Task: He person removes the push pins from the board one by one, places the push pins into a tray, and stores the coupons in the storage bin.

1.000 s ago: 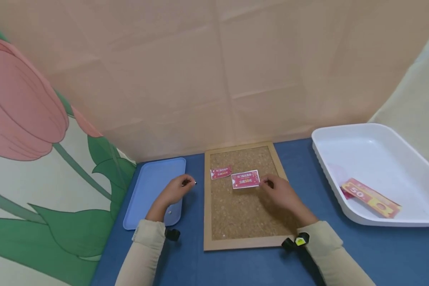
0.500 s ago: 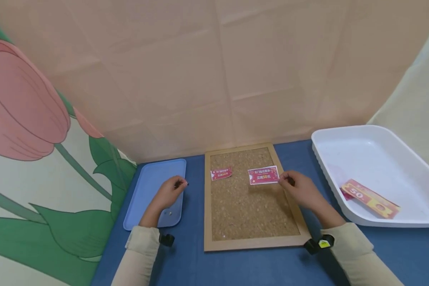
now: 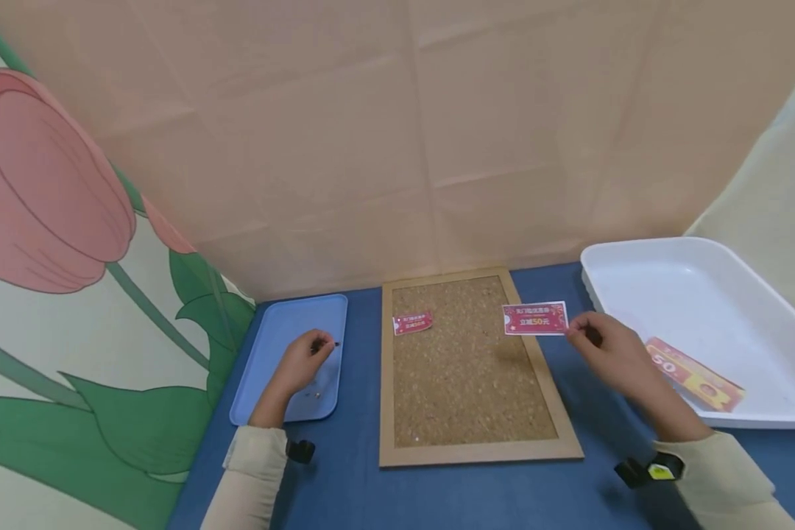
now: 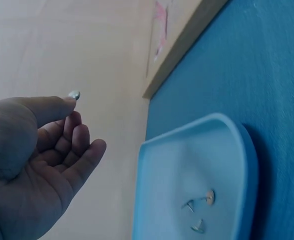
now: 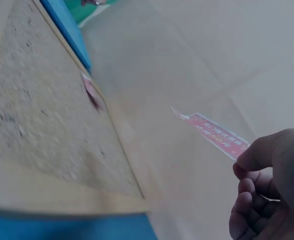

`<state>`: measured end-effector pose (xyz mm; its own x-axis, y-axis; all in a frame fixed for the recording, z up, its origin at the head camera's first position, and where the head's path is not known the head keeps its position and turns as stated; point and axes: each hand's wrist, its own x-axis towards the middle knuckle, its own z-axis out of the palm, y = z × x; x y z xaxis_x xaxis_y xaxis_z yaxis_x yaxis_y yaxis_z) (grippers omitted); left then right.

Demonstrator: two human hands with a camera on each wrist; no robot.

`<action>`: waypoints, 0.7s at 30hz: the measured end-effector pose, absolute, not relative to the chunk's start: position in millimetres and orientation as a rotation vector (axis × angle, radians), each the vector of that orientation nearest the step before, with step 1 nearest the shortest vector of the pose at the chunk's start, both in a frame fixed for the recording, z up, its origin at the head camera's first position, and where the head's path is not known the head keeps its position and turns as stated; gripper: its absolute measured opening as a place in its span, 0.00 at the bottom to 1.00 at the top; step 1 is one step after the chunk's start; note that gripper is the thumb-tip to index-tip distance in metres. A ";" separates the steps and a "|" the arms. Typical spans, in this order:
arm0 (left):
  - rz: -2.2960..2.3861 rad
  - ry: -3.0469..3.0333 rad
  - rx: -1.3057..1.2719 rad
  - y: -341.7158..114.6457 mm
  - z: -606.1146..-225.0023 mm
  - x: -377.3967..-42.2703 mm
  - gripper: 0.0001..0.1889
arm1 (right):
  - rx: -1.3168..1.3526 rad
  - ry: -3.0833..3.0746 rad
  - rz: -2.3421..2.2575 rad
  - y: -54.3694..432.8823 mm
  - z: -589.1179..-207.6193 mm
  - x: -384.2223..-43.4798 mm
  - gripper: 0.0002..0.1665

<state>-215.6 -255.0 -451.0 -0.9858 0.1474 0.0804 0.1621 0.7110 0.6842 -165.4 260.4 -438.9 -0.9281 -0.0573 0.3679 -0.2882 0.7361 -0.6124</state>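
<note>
My right hand (image 3: 612,353) pinches a pink paper coupon (image 3: 535,319) by its right end, in the air over the right edge of a wood-framed cork board (image 3: 467,390). A second pink coupon (image 3: 413,323) lies at the board's upper left, one corner lifting. Over a blue tray (image 3: 258,383), my left hand (image 3: 298,368) holds a thumbtack (image 4: 74,94) between thumb and fingertip; its shiny round head shows in the left wrist view. Several more thumbtacks (image 4: 209,197) lie in the tray.
To the right, a white plastic bin (image 3: 676,265) holds a yellow-and-pink paper voucher (image 3: 695,374). Blue cloth (image 3: 477,493) covers the table. Behind stands a beige cloth backdrop (image 3: 318,147), with a tulip-patterned panel (image 3: 59,191) at the left.
My right hand has carried the coupon rightward from over the middle of the cork board to its right edge. My left hand has drifted left, back over the blue tray, with the thumbtack.
</note>
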 end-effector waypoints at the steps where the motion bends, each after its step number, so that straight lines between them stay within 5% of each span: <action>1: -1.156 -2.884 -0.249 -256.7 -452.1 -215.4 0.10 | 0.250 -2.609 0.992 264.5 -438.2 -163.9 0.09; 21: -1.024 -2.888 -0.154 -284.1 -476.6 -210.8 0.03 | -0.066 -2.695 0.910 346.7 -448.9 -145.1 0.21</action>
<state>-210.8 -284.1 -476.6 -0.9923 0.0700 0.1025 0.1189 0.7724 0.6239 -145.1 346.7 -448.9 -0.9554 0.1365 0.2620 -0.0502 0.7989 -0.5994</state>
